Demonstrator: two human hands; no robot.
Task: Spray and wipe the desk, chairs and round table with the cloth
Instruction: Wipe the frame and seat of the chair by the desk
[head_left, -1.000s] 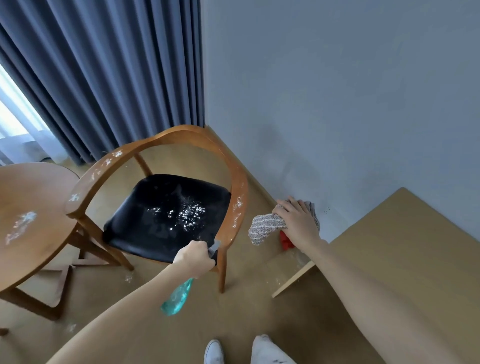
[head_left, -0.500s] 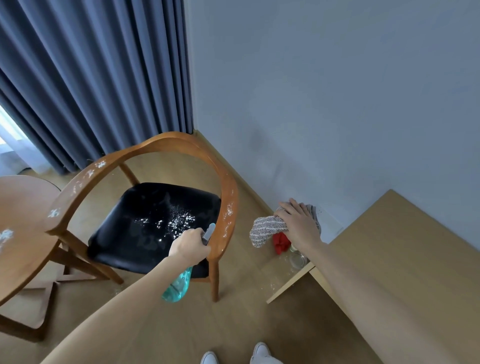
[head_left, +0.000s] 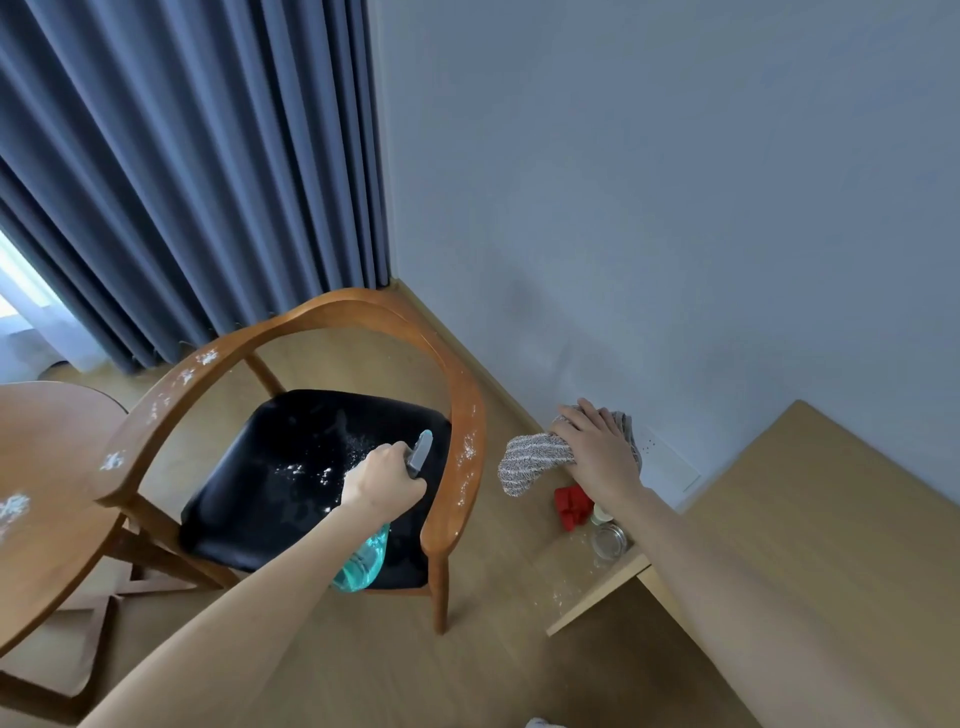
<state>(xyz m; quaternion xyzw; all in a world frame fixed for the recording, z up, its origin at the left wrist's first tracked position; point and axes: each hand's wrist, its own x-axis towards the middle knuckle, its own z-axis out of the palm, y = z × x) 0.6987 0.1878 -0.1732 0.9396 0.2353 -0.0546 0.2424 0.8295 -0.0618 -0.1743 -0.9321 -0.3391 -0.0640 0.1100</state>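
A wooden chair (head_left: 156, 415) with a curved rail and a black seat (head_left: 291, 467) stands in the corner; white specks lie on the rail and the seat. My left hand (head_left: 382, 483) grips a teal spray bottle (head_left: 363, 564) above the seat's right side, its grey nozzle pointing toward the right armrest. My right hand (head_left: 597, 449) holds a grey striped cloth (head_left: 530, 462) in the air between the chair and the light wooden desk (head_left: 805, 519). The round wooden table (head_left: 47, 493) at the left carries white specks.
On the desk's near corner lie a red object (head_left: 571, 506), a glass jar (head_left: 609, 540) and scattered white crumbs (head_left: 563, 590). Blue-grey curtains (head_left: 182, 182) hang behind the chair and a grey wall (head_left: 675, 208) runs behind the desk. The floor (head_left: 467, 670) is wooden.
My left hand with the spray bottle has moved up and forward over the seat toward the right armrest. My right hand keeps the cloth in about the same spot.
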